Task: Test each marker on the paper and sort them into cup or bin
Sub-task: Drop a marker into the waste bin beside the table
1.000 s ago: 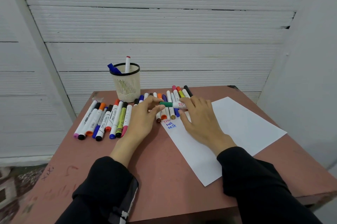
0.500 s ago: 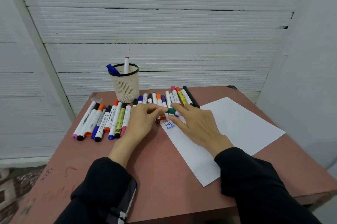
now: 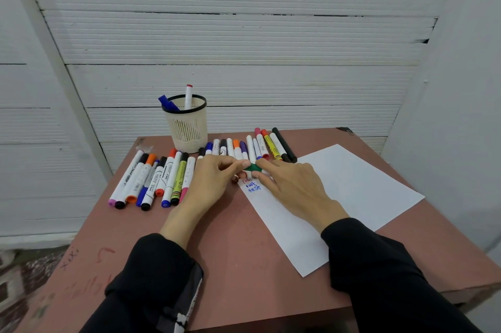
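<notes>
Both hands' fingers [image 3: 245,164] pinch the green marker [image 3: 253,168], apparently lying crosswise, cap pointing left.

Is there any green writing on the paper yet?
No, the paper shows only one red word and two blue words near its far left corner, just below the green marker held between both hands.

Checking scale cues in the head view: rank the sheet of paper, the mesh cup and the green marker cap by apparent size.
1. Sheet of paper, clearly largest.
2. Mesh cup.
3. Green marker cap, smallest, partly hidden by fingers.
</notes>
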### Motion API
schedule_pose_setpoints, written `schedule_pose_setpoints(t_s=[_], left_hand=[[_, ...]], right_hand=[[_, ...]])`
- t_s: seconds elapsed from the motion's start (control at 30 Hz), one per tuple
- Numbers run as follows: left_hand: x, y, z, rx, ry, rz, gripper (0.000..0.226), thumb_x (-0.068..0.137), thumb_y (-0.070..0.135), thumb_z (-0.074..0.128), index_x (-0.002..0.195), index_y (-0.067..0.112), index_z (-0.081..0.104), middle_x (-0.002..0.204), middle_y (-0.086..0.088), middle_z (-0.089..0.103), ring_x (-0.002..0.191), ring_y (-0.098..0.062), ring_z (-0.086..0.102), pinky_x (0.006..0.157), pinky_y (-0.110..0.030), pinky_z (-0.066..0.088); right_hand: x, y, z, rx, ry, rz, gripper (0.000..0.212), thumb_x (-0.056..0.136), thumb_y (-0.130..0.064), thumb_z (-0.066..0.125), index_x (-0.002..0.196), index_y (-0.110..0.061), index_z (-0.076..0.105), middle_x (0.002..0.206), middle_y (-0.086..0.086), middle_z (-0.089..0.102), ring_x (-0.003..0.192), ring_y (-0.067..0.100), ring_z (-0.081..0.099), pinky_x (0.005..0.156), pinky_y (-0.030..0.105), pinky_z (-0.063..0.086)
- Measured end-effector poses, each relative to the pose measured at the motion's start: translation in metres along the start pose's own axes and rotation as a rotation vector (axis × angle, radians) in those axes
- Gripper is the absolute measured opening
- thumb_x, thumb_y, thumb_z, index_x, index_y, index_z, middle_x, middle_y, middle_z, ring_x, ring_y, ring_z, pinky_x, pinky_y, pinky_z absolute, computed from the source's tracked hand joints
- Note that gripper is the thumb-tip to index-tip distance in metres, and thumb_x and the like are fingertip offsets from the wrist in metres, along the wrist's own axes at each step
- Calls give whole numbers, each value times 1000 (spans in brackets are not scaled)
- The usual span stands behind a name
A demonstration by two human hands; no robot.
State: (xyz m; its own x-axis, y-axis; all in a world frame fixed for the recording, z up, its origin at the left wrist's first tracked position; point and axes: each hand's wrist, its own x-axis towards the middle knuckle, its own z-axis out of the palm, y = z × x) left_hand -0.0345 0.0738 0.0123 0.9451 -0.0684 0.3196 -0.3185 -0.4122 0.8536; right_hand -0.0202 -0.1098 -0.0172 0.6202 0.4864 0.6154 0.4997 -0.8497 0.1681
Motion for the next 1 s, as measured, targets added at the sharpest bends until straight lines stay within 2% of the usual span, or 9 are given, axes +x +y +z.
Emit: schedule_pose_setpoints(t_s=[0.2,0.33,0.43,0.53,0.57,0.63,0.73,0.87,1.0], left_hand=[[1,1,2,-40,19,48,20,92,28,61,91,15,76,67,9,68,55,6,54,57,-7,40],[5,-5,3,-16,37,62,22,93,34,58,94,19,75,74,9,66,68,4,55,65,-10,42],[8,-9,3,8,53,78,20,96,30,54,97,19,71,75,14,60,70,6,53,66,-8,39],[9,-12,0,-6,128,64,15,98,26,51,96,23,65,83,11,61,74,6,53,68,-7,39],[10,-14,-2,-24,167,49,14,98,28,50,96,24,63,85,11,62,76,4,54,70,-9,40],[11,-15,-4,-44,207,22,16,99,31,48,97,25,62,85,12,62,80,-2,55,72,-15,41],[10,-13,-3,-1,216,15,22,99,36,45,89,24,61,77,10,59,73,-5,53,66,-16,39],[5,-7,-2,132,205,81,36,99,44,41,87,16,61,78,-2,59,71,-13,54,63,-26,41],[0,-2,4,296,190,130,34,99,47,38,92,22,61,80,8,60,71,-8,54,58,-24,38]], right_hand=[[1,-4,-3,62,19,14,32,99,-38,51,119,-15,60,85,3,71,57,19,63,42,24,43],[3,-5,-7,134,36,95,32,98,-39,51,119,-17,59,90,1,71,62,17,63,46,12,25],[5,-4,-12,255,48,199,43,96,-44,53,129,-16,55,99,2,70,75,19,65,56,19,40],[5,7,-23,224,46,280,35,93,-46,58,117,-21,61,86,-4,65,69,12,52,61,23,35],[5,11,-25,328,0,345,30,92,-45,59,111,-23,63,80,-8,61,65,7,47,60,20,34],[6,17,-28,736,-57,492,19,90,-39,65,101,-24,64,75,-10,59,61,4,46,56,14,35],[12,14,-34,1137,30,597,9,88,-28,69,94,-22,67,78,-2,67,64,6,56,58,19,42],[18,12,-43,1366,182,758,18,88,-28,67,89,-11,70,62,-2,50,53,6,42,54,20,40],[17,16,-41,1361,327,872,29,95,-35,58,80,-10,56,61,1,47,51,7,39,50,19,35]])
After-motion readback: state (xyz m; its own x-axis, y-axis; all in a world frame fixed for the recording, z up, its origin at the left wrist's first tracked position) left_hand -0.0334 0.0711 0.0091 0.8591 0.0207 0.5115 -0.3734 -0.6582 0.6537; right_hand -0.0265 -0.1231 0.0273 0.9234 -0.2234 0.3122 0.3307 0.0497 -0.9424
